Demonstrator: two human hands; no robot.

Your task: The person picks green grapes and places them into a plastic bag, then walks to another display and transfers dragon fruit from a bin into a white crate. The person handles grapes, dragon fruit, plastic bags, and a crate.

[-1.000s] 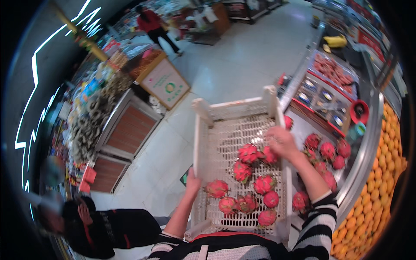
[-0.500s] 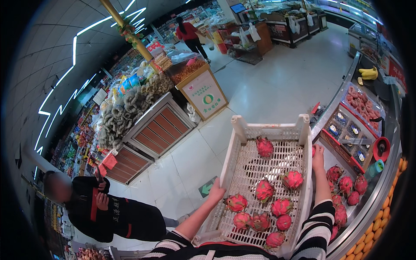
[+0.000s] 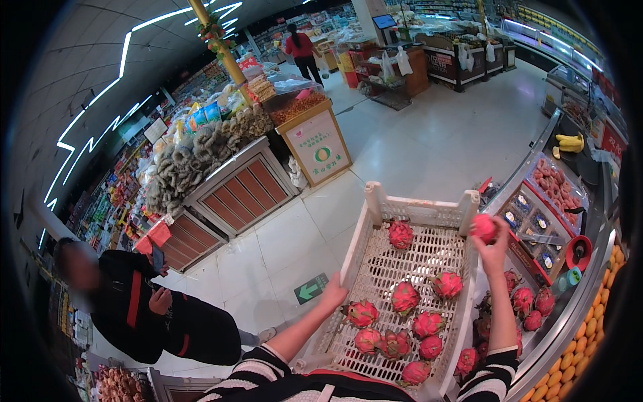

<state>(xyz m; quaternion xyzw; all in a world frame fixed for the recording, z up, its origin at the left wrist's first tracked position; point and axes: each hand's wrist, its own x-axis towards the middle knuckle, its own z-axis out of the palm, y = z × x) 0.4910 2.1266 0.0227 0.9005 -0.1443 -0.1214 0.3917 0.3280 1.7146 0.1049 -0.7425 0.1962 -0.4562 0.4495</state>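
Head view. The right hand (image 3: 494,246) is raised above the crate's far right corner, fingers closed around one pink dragon fruit (image 3: 483,226), which sits at the fingertips, clear of the crate (image 3: 375,249). The left hand (image 3: 333,293) rests on the crate's left rim, curled over the edge; how tightly it grips cannot be told. The crate is a white perforated plastic box, tilted, reaching from the person's chest away toward the floor. Inside lie more dragon fruits (image 3: 404,297): one alone near the far wall, the rest clustered toward the near end, several touching. To the right of the crate, a display shelf (image 3: 564,335) carries further dragon fruits, with oranges (image 3: 596,328) along its outer edge. At lower left stands another person (image 3: 157,315) in dark clothing.
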